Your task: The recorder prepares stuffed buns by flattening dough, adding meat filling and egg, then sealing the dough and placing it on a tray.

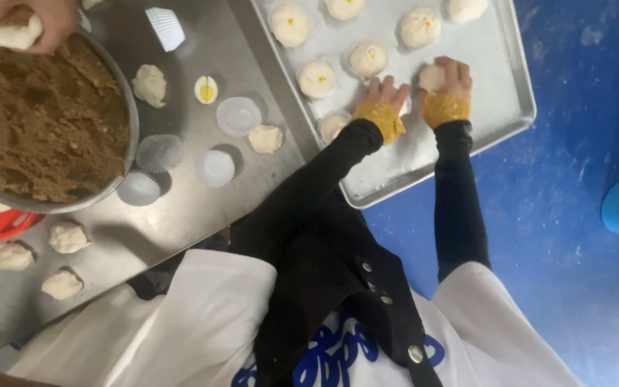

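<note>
In the upper middle of the frame, the right hand [453, 80] closes its grip around a dough ball [431, 77] over the metal tray [499, 107] — the left hand [390, 94] lies just beside it, fingers spread flat, holding nothing.

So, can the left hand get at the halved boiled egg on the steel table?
Probably yes. The left hand rests on the metal baking tray; only its low rim and an empty white paper cup lie between it and the halved boiled egg.
</note>
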